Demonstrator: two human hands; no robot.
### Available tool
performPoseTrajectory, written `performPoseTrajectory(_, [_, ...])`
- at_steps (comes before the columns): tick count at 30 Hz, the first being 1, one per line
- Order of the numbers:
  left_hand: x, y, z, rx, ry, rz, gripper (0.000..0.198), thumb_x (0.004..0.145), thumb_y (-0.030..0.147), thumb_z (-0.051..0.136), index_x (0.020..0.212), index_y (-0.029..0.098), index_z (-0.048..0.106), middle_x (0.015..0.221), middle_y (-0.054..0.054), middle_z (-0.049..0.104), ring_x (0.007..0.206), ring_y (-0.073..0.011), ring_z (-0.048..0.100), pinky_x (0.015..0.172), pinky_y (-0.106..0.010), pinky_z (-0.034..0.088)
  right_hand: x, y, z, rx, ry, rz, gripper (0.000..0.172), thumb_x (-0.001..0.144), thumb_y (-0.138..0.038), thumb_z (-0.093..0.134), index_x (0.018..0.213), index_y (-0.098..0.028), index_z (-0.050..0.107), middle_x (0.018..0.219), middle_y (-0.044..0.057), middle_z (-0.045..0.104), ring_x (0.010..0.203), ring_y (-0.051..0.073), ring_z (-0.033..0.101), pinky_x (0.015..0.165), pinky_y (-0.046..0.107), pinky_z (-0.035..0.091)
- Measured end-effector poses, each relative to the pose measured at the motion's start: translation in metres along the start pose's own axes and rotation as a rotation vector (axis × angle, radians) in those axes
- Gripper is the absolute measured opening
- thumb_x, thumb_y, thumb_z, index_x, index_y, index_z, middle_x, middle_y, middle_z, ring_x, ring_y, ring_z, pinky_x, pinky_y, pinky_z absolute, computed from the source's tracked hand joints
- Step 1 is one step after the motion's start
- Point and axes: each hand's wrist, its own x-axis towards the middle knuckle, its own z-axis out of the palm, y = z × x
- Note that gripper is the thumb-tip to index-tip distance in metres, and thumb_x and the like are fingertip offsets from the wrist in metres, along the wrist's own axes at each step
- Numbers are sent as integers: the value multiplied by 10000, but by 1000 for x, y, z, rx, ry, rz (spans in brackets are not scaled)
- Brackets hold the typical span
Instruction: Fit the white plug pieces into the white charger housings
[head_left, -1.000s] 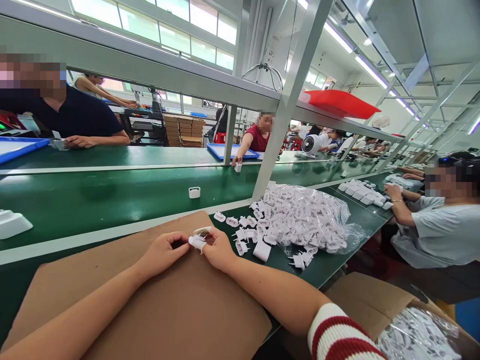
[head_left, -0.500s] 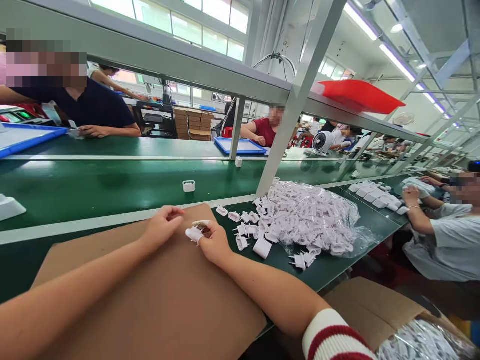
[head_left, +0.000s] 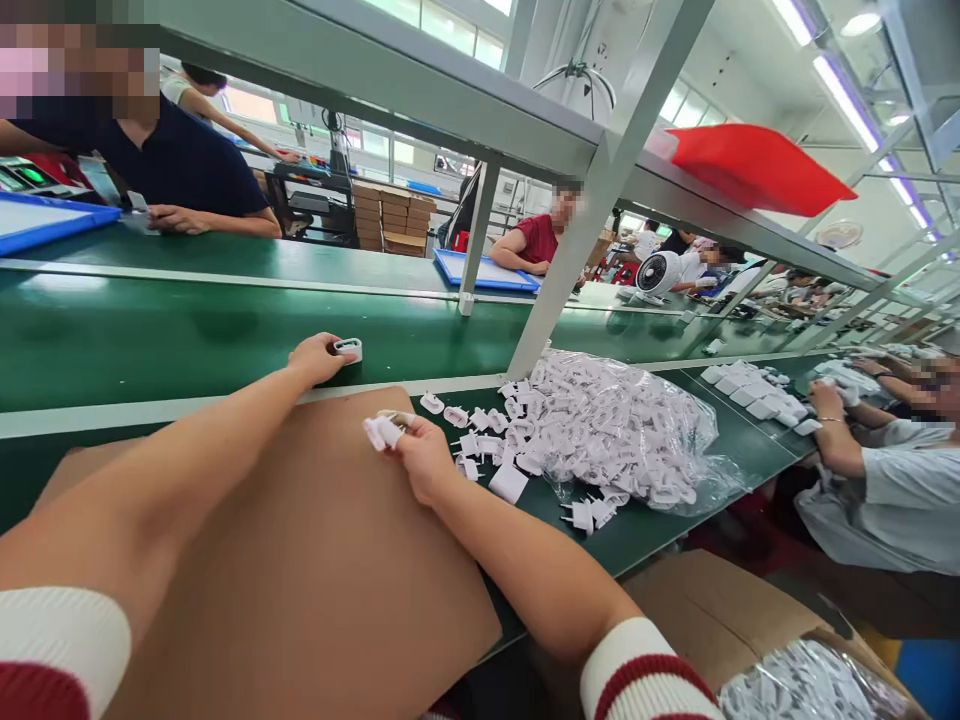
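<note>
My left hand (head_left: 319,357) is stretched out over the green conveyor belt (head_left: 150,340), its fingers closing on a small white housing (head_left: 349,348) that sits on the belt. My right hand (head_left: 420,455) stays over the brown cardboard sheet (head_left: 300,560), pinching a small white plug part (head_left: 382,431) between fingertips that wear white finger cots. Just right of it, loose white plug parts (head_left: 480,440) lie on the green table.
A clear bag heaped with white plug parts (head_left: 615,430) lies right of my hands, by a slanted metal post (head_left: 577,240). An open carton of bagged parts (head_left: 810,680) is at bottom right. People sit across the belt and at my right. Blue trays and a red bin sit farther off.
My left hand left the spot beside my right hand and reached forward onto the belt to the white housing. My right hand stayed put with its part. The view tilted down slightly.
</note>
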Motion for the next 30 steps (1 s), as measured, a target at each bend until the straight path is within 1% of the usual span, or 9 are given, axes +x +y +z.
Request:
performPoseTrajectory(3, [-35, 2, -7, 34, -21, 27, 635, 927, 500, 609, 1239, -53, 589, 1187, -109, 674, 1091, -222, 565, 1037, -326, 369, 2, -12, -7, 153, 23, 110, 296, 611, -257, 847, 870, -200, 716, 932, 15, 746, 808, 142, 659, 700, 240, 533])
performPoseTrajectory(7, [-108, 2, -15, -10, -102, 82, 620, 885, 575, 652, 1252, 76, 642, 1180, -56, 711, 1007, -183, 610, 949, -276, 429, -2, -17, -10, 184, 51, 165, 231, 663, -191, 780, 884, -202, 713, 960, 13, 740, 817, 131, 647, 713, 236, 529])
performPoseTrajectory(10, [-164, -1, -19, -88, -190, 129, 579, 814, 634, 701, 1174, 181, 700, 1127, -24, 738, 985, -222, 650, 887, -288, 489, -11, -16, -7, 98, 28, 93, 259, 651, -227, 804, 893, -187, 721, 935, 16, 734, 797, 127, 640, 734, 249, 527])
performPoseTrajectory(13, [-199, -6, -19, -107, -266, 221, 530, 794, 653, 705, 1094, 216, 726, 1056, -33, 744, 944, -245, 667, 829, -308, 514, -22, -17, -3, -131, 23, -79, 383, 622, -317, 860, 953, -172, 735, 867, 19, 729, 767, 146, 640, 754, 295, 538])
performPoseTrajectory(15, [-208, -11, -17, -88, -283, 291, 556, 805, 651, 699, 1159, 222, 707, 1100, -50, 732, 986, -259, 657, 884, -339, 505, -30, -17, -2, -347, 11, -214, 407, 662, -371, 856, 1004, -179, 747, 890, 29, 737, 785, 163, 650, 780, 324, 550])
performPoseTrajectory(18, [-207, -18, -11, -73, -273, 405, 663, 777, 655, 744, 1281, 235, 646, 1229, -67, 692, 1118, -285, 609, 1020, -394, 435, -39, -15, -2, -720, -87, -499, 288, 804, -323, 759, 1074, -224, 761, 969, 34, 742, 882, 180, 655, 859, 339, 546])
performPoseTrajectory(21, [-201, -23, -9, -107, -278, 464, 510, 831, 641, 706, 1133, 230, 700, 1108, -49, 714, 1045, -258, 613, 961, -365, 431, -43, -11, -3, -1038, -213, -761, 289, 877, -193, 632, 1139, -235, 745, 1010, 55, 739, 972, 205, 641, 910, 360, 531])
performPoseTrajectory(25, [-200, -21, -10, -183, -292, 507, 374, 894, 583, 664, 968, 221, 722, 930, -17, 711, 911, -211, 602, 838, -310, 424, -43, -6, -1, -1273, -287, -871, 323, 895, -147, 562, 1170, -216, 717, 1026, 76, 735, 972, 227, 629, 887, 370, 532])
performPoseTrajectory(30, [-203, -17, -12, -207, -280, 494, 363, 873, 562, 687, 892, 202, 722, 882, -26, 700, 877, -211, 590, 811, -303, 409, -44, -8, 4, -1327, -328, -919, 362, 871, -86, 537, 1179, -191, 695, 994, 78, 729, 903, 225, 615, 833, 365, 525])
